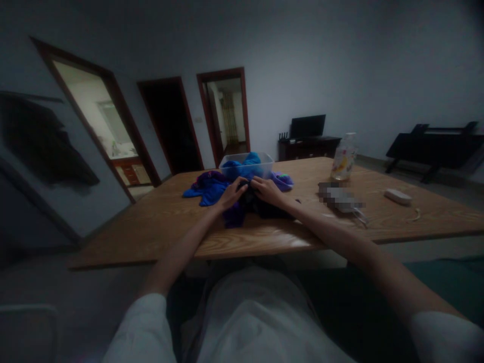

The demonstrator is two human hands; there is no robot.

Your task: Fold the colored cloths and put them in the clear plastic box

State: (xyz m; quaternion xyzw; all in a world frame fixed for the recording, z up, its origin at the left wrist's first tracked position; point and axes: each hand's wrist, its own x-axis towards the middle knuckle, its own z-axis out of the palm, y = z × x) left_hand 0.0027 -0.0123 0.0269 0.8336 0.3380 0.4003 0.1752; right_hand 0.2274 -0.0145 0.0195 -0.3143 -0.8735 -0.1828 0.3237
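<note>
Both my hands rest on a dark cloth lying on the wooden table in front of me. My left hand curls its fingers over the cloth's left side. My right hand grips its top edge from the right. A purple cloth pokes out under the dark one. Blue cloths lie to the left. Just beyond my hands stands a clear plastic box with blue cloth inside. A violet cloth lies to its right.
A clear bottle with a printed label stands on the table to the right, near a white remote-like object and a blurred item. Three doorways open in the far wall. A TV sits on a dark cabinet.
</note>
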